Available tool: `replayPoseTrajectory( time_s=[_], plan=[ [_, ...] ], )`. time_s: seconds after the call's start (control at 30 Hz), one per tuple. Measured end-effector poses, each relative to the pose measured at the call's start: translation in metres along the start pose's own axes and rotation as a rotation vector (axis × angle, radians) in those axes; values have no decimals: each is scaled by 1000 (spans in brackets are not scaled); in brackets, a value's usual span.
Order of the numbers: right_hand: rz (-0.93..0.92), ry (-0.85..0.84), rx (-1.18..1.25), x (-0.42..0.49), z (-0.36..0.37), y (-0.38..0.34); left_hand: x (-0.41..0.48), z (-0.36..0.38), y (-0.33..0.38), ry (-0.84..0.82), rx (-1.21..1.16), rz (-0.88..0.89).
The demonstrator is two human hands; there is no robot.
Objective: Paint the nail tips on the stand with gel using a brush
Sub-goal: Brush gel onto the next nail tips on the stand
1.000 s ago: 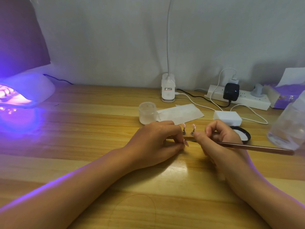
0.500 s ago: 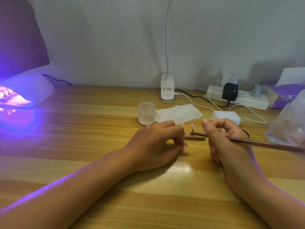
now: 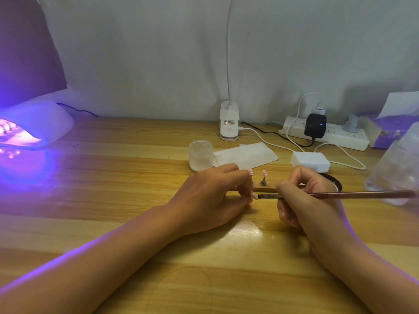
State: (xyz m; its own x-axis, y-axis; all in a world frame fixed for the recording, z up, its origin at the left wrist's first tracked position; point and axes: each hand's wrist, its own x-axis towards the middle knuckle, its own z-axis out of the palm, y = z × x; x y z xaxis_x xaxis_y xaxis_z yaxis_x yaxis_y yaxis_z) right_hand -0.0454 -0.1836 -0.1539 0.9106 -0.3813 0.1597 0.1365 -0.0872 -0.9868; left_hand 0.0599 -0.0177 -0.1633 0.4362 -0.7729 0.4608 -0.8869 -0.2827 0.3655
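A small wooden nail stand (image 3: 264, 189) lies on the table at centre. My left hand (image 3: 213, 198) grips its left end with curled fingers. Two pink nail tips (image 3: 264, 173) stand upright on pegs, one partly behind my left fingers; a third pink tip (image 3: 254, 196) shows by my left thumb. My right hand (image 3: 301, 200) pinches a long brown brush (image 3: 362, 195) whose handle runs off to the right. Its flat bristle end (image 3: 263, 196) sits right beside the near pink tip. Most of the stand is hidden by both hands.
A lit UV nail lamp (image 3: 38, 128) glows violet at far left. Behind the hands stand a frosted jar (image 3: 200, 156), a white wipe (image 3: 248, 155), a clip lamp base (image 3: 229, 124), a power strip (image 3: 328, 133) and a white adapter (image 3: 310, 162). A clear plastic container (image 3: 396, 171) stands at right.
My right hand drew back to the right, then came in lower. The brush end dropped from the upright tips to the near tip by my left thumb. My left hand stayed put.
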Motion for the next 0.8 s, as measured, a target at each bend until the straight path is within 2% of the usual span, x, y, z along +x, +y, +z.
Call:
replayPoseTrajectory(
  time_s=[0.4,0.8],
  plan=[
    [-19,-36,-99,1,3,2,0,-2,2,-8,4,18],
    [-39,42,-186,4,0,8,1,0,2,12,6,25]
  ],
)
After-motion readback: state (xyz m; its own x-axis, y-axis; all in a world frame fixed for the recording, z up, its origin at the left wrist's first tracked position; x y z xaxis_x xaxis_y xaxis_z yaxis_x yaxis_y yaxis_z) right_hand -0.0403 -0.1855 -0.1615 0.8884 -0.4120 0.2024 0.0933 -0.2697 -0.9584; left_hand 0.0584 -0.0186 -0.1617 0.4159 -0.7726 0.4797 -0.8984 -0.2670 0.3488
